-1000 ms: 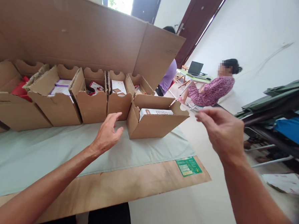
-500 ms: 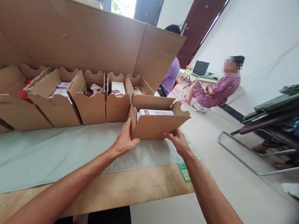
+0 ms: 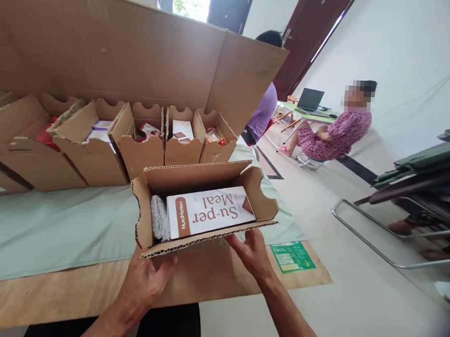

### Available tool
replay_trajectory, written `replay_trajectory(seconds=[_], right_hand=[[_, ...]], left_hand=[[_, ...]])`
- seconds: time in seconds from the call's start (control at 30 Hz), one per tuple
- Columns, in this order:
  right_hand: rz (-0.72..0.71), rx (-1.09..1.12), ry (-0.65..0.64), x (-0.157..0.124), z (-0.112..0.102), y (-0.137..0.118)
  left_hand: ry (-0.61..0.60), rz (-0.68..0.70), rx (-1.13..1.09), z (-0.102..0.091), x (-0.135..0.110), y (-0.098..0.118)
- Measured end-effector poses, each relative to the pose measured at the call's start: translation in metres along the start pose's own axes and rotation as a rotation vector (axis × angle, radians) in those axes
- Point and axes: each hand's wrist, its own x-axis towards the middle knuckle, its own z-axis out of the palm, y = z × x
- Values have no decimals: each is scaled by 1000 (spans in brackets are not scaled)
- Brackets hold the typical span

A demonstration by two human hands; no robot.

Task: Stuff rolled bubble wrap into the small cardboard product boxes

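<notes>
An open-topped cardboard bin is held near the table's front edge, tilted so that its inside faces me. In it lies a white box with brown print reading "Su-per Meal", upside down to my view. Beside that box, at the bin's left end, is a grey wrapped bundle. My left hand grips the bin's near left corner, its fingers partly hidden under the cardboard. Beneath the near side, toward the right, my right hand supports the bin, with some fingertips out of sight.
Several cardboard bins with packets and boxes stand in a row on the pale green cloth. Behind them rises a tall cardboard panel. A green label lies at the table's right corner. Two people sit farther back, near a laptop.
Both hands have drawn the bin toward me and to the left, lifting and tipping it. The white box's printed face and the grey bundle now show.
</notes>
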Motion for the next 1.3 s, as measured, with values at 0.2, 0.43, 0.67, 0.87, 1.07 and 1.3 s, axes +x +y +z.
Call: replay_trajectory(seconds=[0.2,0.43,0.67,0.87,1.07,1.3], right_hand=[[-44,44,-10,-18,27,-11],[-5,-27,18,-36,36,1],[8,-74,9,-40,44,7],[-4,-77,3,-38,43,5],[-14,-58,11,-40,43,6],[-15,-28,21,-43,43,15]], left_hand=[[109,-34,42,-29,6,-13],[78,-58,48,-36,15,-22],[104,-27,82,-23,10,-43],[138,46,101,-23,13,-43],[133,27,126,-24,11,-43],[161,13,191,-23,9,-39]])
